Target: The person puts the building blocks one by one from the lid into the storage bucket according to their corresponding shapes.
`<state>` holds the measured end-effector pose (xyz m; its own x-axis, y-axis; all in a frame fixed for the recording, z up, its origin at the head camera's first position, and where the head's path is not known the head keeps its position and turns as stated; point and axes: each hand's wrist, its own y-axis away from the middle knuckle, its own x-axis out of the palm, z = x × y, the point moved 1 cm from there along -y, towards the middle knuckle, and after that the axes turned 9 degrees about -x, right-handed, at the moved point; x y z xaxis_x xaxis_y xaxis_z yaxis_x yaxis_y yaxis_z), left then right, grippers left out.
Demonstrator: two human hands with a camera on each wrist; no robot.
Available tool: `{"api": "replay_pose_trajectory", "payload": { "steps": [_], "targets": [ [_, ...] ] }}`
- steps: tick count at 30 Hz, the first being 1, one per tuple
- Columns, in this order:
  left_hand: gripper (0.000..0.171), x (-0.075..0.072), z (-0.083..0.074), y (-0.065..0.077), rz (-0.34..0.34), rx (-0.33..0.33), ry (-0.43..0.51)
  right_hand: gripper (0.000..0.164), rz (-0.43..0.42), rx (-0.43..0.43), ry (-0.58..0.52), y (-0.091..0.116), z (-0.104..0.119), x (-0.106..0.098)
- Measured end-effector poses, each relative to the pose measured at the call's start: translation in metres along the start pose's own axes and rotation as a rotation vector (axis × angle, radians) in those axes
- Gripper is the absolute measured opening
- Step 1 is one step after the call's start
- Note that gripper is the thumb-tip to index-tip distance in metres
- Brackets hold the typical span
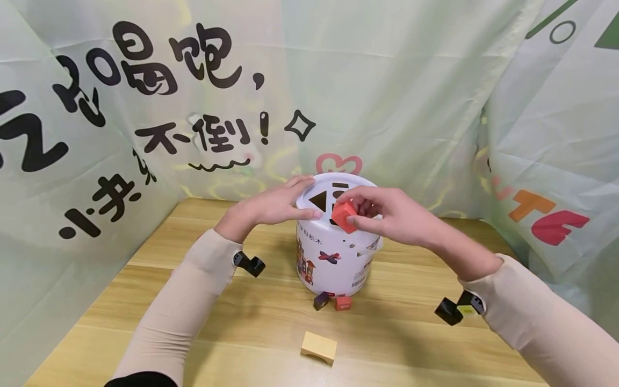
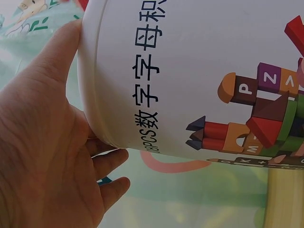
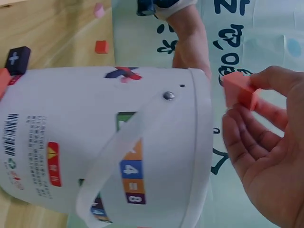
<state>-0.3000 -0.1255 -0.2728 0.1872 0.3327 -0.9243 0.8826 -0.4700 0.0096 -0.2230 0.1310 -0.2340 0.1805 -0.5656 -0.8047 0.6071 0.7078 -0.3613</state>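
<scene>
A white bucket (image 1: 333, 258) with printed pictures of toy blocks stands on the wooden table. Its lid has dark cut-out holes, among them a triangle (image 1: 319, 201). My left hand (image 1: 275, 205) holds the lid's left rim, thumb over the near edge; in the left wrist view its fingers (image 2: 114, 161) bend round the rim. Above the lid's right part, my right hand (image 1: 394, 215) pinches a red block (image 1: 344, 216) between thumb and fingers. In the right wrist view the red block (image 3: 240, 90) is clear of the bucket's rim.
At the bucket's foot lie a dark block (image 1: 321, 301) and a red block (image 1: 343, 303). Nearer is a yellow arch block (image 1: 319, 346). Beyond the bucket, the right wrist view shows another small red block (image 3: 101, 46). A printed curtain (image 1: 387, 97) hangs behind the table.
</scene>
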Motion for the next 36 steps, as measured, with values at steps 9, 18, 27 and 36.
{"api": "replay_pose_trajectory", "payload": {
  "steps": [9, 18, 27, 36],
  "targets": [
    [0.098, 0.0, 0.001, 0.0, -0.001, 0.008, -0.004, 0.034, 0.031, 0.152, 0.044, -0.034, -0.005, -0.004],
    [0.1, -0.001, 0.0, 0.002, 0.004, 0.004, 0.011, 0.033, 0.065, 0.243, 0.092, -0.063, -0.01, -0.004],
    [0.099, 0.001, 0.0, 0.001, 0.011, 0.009, 0.015, 0.033, 0.094, 0.299, 0.036, -0.077, -0.022, 0.008],
    [0.097, 0.001, 0.001, 0.0, 0.002, 0.019, 0.019, 0.033, 0.114, 0.388, 0.051, -0.083, -0.025, 0.021]
  ]
}}
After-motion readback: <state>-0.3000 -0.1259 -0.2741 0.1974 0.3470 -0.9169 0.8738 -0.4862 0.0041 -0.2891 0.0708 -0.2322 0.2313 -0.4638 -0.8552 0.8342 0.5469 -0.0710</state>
